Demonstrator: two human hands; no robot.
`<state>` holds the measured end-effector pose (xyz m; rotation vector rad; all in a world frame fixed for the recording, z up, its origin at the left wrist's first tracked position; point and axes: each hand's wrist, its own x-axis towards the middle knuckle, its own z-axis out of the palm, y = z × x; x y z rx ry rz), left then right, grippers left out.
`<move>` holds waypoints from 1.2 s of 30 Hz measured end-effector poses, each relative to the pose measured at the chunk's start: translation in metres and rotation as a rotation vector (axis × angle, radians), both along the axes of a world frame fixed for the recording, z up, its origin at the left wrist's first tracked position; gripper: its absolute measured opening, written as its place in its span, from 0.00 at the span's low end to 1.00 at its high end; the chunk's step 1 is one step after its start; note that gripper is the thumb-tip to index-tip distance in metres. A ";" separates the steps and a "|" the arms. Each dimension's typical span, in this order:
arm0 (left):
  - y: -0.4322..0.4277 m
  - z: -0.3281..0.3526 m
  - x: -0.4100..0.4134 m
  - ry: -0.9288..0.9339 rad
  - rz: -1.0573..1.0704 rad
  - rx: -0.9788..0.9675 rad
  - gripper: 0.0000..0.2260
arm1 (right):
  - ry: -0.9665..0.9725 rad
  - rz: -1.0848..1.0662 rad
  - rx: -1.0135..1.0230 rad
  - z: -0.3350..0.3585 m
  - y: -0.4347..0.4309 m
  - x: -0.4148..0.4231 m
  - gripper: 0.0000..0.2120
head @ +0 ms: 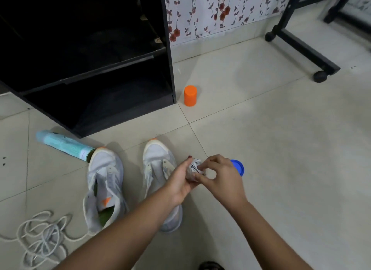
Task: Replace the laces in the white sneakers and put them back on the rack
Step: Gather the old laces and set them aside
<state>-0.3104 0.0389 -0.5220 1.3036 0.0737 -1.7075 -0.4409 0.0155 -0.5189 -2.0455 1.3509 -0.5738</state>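
While the left hand [179, 181] wraps its grip round a soft, crumpled white lace bundle [193, 167], the right hand [222, 179] pinches its top.

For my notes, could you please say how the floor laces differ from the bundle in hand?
The floor laces sprawl in loose loops; the bundle is compact and folded. The floor laces lie untouched beside the sneakers; the bundle is held by the left hand and pinched by the right hand. Both look white.

Cloth sneakers [128, 181] on glossy smooth floor tiles [281, 149]; matt black rack [168, 48].
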 end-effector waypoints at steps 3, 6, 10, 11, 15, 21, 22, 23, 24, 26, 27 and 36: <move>-0.001 -0.004 0.005 -0.074 -0.021 -0.017 0.09 | 0.060 0.022 0.044 -0.010 -0.004 0.004 0.13; -0.003 -0.004 0.009 -0.141 -0.079 -0.052 0.08 | -0.019 0.116 0.133 -0.018 -0.009 0.001 0.10; -0.013 -0.007 0.001 -0.245 -0.092 -0.095 0.08 | -0.405 -0.103 0.396 -0.024 -0.011 -0.016 0.08; -0.017 -0.010 0.000 -0.266 -0.059 -0.075 0.09 | -0.524 -0.204 0.485 -0.023 -0.012 -0.021 0.10; -0.024 -0.021 0.003 -0.298 0.007 0.026 0.10 | -0.273 -0.373 0.370 -0.023 -0.016 -0.051 0.09; -0.023 -0.032 0.001 -0.217 0.069 0.152 0.12 | 0.611 0.010 0.351 -0.032 -0.010 -0.067 0.16; -0.023 -0.033 -0.001 -0.219 0.051 0.149 0.12 | 0.585 0.012 0.306 -0.029 -0.009 -0.062 0.20; -0.022 -0.034 -0.004 -0.229 0.026 0.149 0.12 | 0.472 -0.021 0.266 -0.024 -0.009 -0.054 0.23; -0.022 -0.035 -0.007 -0.233 0.009 0.146 0.13 | 0.317 -0.057 0.261 -0.021 -0.010 -0.044 0.23; -0.022 -0.036 -0.011 -0.227 -0.037 0.125 0.14 | 0.057 -0.126 0.369 -0.019 -0.014 -0.020 0.21; -0.022 -0.035 -0.013 -0.242 -0.065 0.106 0.15 | -0.028 -0.166 0.414 -0.023 -0.016 -0.010 0.17; 0.013 0.009 0.017 -0.595 -0.210 -0.087 0.12 | 0.305 -0.154 0.270 -0.074 -0.046 0.014 0.10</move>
